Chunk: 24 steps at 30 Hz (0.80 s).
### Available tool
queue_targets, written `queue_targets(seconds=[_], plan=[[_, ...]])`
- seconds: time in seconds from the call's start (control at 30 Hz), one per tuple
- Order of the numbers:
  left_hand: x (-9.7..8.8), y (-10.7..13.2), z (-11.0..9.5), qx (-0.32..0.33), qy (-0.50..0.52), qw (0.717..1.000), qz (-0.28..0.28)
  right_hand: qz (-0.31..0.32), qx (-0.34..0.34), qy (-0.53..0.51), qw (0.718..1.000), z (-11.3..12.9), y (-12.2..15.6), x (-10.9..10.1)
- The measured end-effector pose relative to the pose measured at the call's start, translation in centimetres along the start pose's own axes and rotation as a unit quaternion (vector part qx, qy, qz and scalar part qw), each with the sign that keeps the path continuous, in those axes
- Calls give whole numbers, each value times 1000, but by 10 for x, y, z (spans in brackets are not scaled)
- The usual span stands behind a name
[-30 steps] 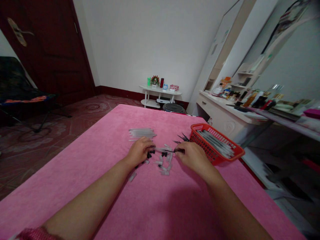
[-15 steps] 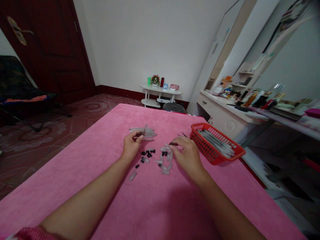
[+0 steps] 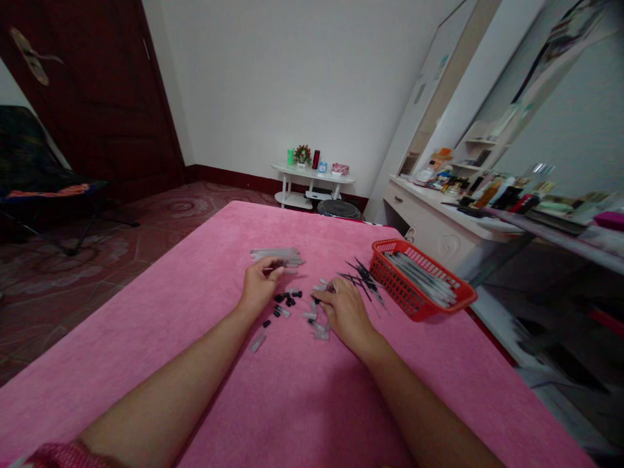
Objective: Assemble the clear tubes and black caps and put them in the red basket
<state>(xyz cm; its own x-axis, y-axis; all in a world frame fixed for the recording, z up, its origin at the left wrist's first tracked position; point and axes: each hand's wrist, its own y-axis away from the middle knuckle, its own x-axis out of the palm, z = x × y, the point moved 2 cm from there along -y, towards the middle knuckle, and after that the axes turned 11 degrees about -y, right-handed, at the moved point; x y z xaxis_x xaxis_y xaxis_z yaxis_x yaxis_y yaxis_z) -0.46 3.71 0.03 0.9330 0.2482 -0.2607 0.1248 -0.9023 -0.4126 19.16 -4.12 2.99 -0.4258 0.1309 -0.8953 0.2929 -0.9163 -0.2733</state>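
Observation:
My left hand (image 3: 260, 283) is closed in a pinch on a thin translucent pen barrel, mostly hidden by the fingers, in front of a bundle of pen barrels (image 3: 273, 253). Over a loose pile of clear pen caps (image 3: 319, 335), my right hand (image 3: 346, 312) has its fingertips together; what they grip, if anything, is hidden. Small black plugs (image 3: 291, 301) lie between the hands, with a few clear caps near them. Beyond my right hand, thin black refills (image 3: 363, 276) are scattered on the pink cloth (image 3: 273, 403).
A red basket (image 3: 402, 296) holding several long pens (image 3: 424, 279) stands at the right edge of the cloth. Further right is a dressing table (image 3: 439, 221) crowded with bottles. A small white stand (image 3: 312, 174) is by the far wall.
My right hand has moved left and down over the caps, uncovering the black refills. The barrel in my left hand no longer sticks up above the fingers.

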Motion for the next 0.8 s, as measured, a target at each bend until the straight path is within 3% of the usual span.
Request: queue_targets(seconds=[0.27, 0.4, 0.5, 0.6, 0.73, 0.8], plan=[[2, 4, -1, 84, -59, 994, 21, -25, 4, -15, 1000, 2, 0, 5], [2, 7, -3, 148, -129, 979, 58, -87, 45, -180, 979, -7, -2, 5], [2, 9, -8, 193, -168, 962, 90, -136, 86, -391, 906, -17, -6, 4], [2, 11, -12, 219, -194, 950, 112, -138, 139, -544, 816, -22, -8, 3], [3, 12, -14, 228, -215, 942, 122, -107, 216, -676, 696, -22, -6, 0], [4, 12, -13, 230, -222, 939, 127, -107, 232, -699, 668, -21, -5, -2]])
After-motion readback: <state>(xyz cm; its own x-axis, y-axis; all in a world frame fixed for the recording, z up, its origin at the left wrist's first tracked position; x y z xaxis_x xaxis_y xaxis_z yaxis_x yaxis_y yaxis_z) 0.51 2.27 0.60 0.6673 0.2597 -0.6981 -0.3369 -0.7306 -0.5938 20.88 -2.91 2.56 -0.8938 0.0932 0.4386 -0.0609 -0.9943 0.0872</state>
